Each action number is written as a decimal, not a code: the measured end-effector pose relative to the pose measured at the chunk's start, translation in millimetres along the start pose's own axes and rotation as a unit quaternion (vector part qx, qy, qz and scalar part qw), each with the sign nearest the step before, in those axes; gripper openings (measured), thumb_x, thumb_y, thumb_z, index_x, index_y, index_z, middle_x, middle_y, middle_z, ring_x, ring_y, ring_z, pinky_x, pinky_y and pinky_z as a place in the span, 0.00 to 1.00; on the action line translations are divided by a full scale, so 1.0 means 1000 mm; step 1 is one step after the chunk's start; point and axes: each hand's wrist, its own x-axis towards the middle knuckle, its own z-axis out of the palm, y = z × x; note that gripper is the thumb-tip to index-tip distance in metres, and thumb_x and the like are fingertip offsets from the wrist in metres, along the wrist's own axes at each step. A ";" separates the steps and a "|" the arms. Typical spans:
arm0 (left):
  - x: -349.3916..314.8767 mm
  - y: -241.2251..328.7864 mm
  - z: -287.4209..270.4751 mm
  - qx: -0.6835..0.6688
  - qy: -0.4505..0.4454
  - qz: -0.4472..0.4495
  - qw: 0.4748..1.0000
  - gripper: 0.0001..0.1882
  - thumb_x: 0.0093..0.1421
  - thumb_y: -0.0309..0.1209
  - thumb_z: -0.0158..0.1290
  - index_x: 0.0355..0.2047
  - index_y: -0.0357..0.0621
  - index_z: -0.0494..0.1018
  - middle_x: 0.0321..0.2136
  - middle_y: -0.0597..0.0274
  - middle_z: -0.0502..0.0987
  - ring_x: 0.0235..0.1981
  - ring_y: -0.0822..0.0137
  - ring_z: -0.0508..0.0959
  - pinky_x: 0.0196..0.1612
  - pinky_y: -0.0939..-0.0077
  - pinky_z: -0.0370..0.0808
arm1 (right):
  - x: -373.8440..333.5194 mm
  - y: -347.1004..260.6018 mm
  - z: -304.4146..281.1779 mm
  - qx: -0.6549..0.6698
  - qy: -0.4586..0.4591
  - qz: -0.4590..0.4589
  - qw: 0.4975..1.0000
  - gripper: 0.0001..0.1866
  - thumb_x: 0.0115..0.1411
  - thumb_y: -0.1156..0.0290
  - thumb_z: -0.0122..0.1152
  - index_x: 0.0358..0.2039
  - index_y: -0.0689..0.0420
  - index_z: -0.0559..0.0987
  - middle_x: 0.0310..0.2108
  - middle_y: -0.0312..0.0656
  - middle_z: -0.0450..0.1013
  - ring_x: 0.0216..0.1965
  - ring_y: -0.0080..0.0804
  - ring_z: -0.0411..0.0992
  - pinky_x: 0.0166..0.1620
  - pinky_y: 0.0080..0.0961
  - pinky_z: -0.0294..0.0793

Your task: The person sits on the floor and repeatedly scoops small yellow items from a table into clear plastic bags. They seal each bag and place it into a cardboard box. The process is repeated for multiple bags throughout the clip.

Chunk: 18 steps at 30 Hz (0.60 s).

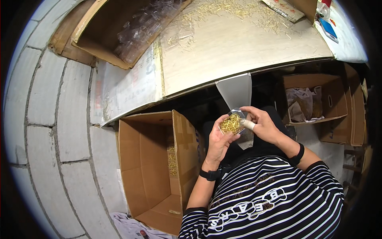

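Pale blocks [55, 99] with dark joints line the left side of the workspace, beside a light wooden tabletop [242, 53] strewn along its far part with thin gold-coloured metal pieces [223, 8]. Below the near edge, over the person's lap, a small clear plastic box [240, 114] sits between both hands, with a dense tangle of golden pieces [230, 125] showing in it. The left hand [218, 140] is curled around the box's left and lower sides, supporting it. The right hand [263, 124], one digit wrapped in pale tape [247, 124], has its bent fingers at the right edge; whether they pinch it or merely touch cannot be told.

As a judgement, filling of this box looks well advanced, though whether it is closed is unclear. Many loose pieces lie unboxed on the tabletop, and an upper-left carton [99, 38] holds a pile of clear plastic containers [145, 28]. More golden pieces [172, 161] show inside the tall open carton [141, 163] beside the person.
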 end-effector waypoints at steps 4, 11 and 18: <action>0.001 -0.001 -0.001 -0.024 0.029 0.000 0.999 0.22 0.67 0.39 0.43 0.56 0.40 0.59 0.49 0.55 0.70 0.46 0.63 0.76 0.41 0.70 0.82 | 0.002 0.003 0.000 0.010 -0.016 0.008 1.000 0.22 0.57 0.79 0.57 0.52 0.67 0.67 0.22 0.34 0.65 0.21 0.16 0.63 0.24 0.15 0.65; -0.013 0.055 0.000 0.055 0.150 0.018 0.987 0.23 0.69 0.45 0.33 0.47 0.37 0.67 0.37 0.52 0.77 0.30 0.64 0.81 0.25 0.75 0.82 | 0.011 -0.027 0.018 0.015 -0.125 -0.056 0.991 0.24 0.58 0.78 0.57 0.56 0.62 0.65 0.24 0.35 0.68 0.23 0.16 0.66 0.27 0.16 0.68; -0.100 0.167 -0.071 0.156 0.337 0.217 0.903 0.21 0.69 0.40 0.36 0.40 0.36 0.72 0.31 0.58 0.78 0.29 0.72 0.79 0.29 0.78 0.79 | 0.029 -0.031 0.026 -0.139 -0.050 -0.119 0.982 0.24 0.56 0.82 0.54 0.55 0.60 0.69 0.25 0.33 0.67 0.25 0.18 0.66 0.30 0.17 0.69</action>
